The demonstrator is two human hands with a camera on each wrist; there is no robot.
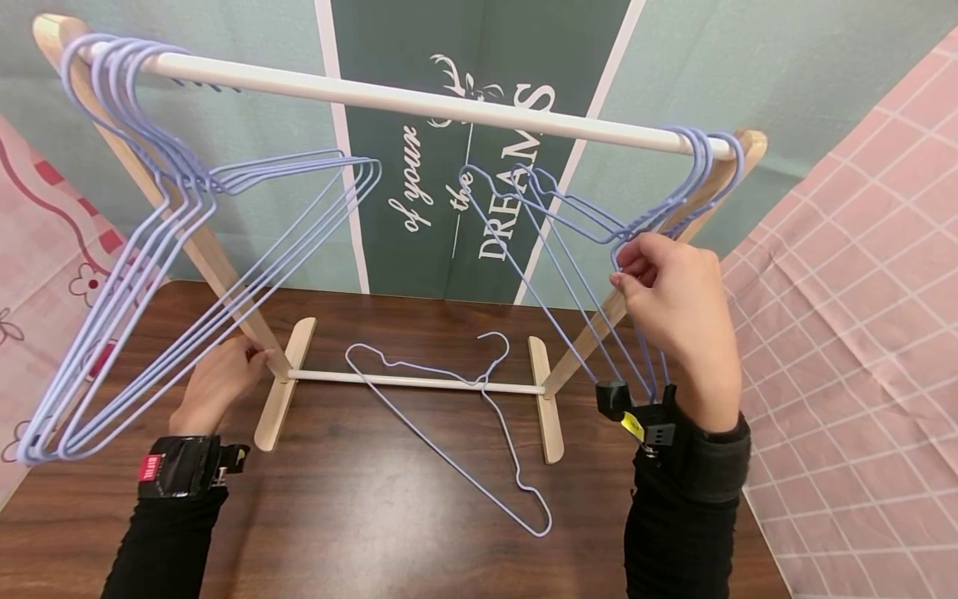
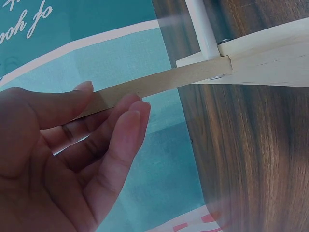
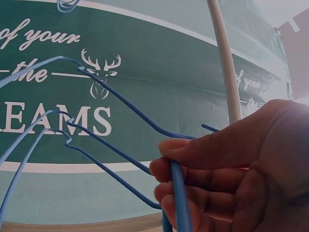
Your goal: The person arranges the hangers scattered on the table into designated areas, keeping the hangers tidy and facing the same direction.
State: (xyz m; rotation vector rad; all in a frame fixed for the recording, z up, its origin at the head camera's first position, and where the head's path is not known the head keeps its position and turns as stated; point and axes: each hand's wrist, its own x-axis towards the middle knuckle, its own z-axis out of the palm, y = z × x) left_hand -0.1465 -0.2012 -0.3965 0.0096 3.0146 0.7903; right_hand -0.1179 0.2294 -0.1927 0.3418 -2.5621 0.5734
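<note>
A wooden clothes rack with a white top rod (image 1: 419,101) stands on the table. My right hand (image 1: 677,304) pinches a blue wire hanger (image 3: 179,193) between thumb and fingers, just below its hook, at the rod's right end. Other blue hangers (image 3: 116,171) hang beside it. Low on the rack's left side, my left hand (image 1: 224,378) grips the wooden upright (image 2: 159,83), thumb on one side and fingers on the other. Several more hangers (image 1: 168,225) hang bunched at the rod's left end. One loose hanger (image 1: 449,457) lies on the table, partly across the lower white bar (image 1: 404,382).
The rack's flat wooden feet (image 1: 547,416) rest on the brown wood table (image 1: 337,516). Behind it hangs a green cloth (image 1: 419,42) with white lettering. Pink checked fabric (image 1: 846,333) borders the right side, and patterned pink fabric (image 1: 45,241) the left.
</note>
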